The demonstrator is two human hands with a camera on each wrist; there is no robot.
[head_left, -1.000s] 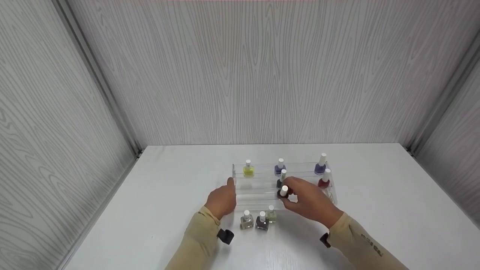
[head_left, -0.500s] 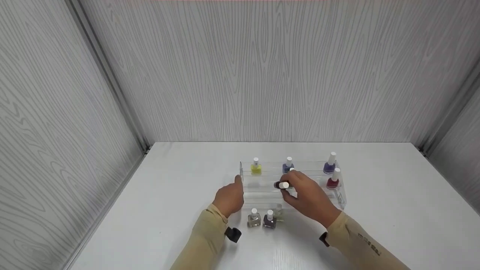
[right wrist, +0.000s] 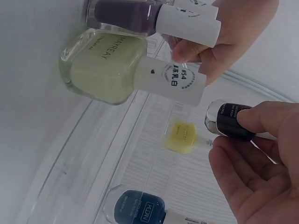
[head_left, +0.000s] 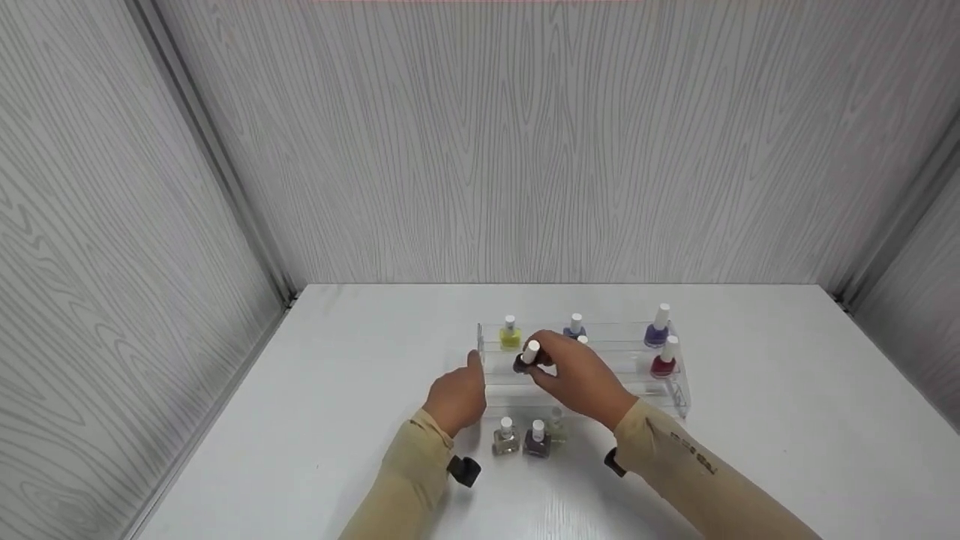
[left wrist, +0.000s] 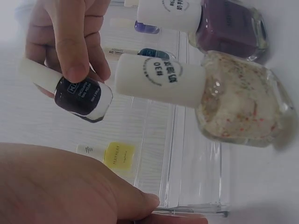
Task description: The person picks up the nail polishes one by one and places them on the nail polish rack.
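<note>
Right hand (head_left: 577,375): at mid-frame of the head view, thumb and fingers pinch a dark bottle (head_left: 523,362) by its body, white cap up and tilted; the bottle hangs over the left middle of the rack, not yet set on a step
Left hand (head_left: 457,394): just left of the rack's end wall, fingers lightly curled against the clear acrylic rack (head_left: 679,396); I judge it steadies the rack, holding nothing else
Doing it well: bring the bottle upright before lowering; keep it apart from the yellow bottle (head_left: 510,335) behind; let go only once the base sits flat; keep the left hand bracing
Count, rack: yellow one; blue ones (head_left: 575,328) two; red one (head_left: 664,360); another is half hidden behind the hand
Count, table in front: three bottles (head_left: 506,437)
Count, hands: two
</note>
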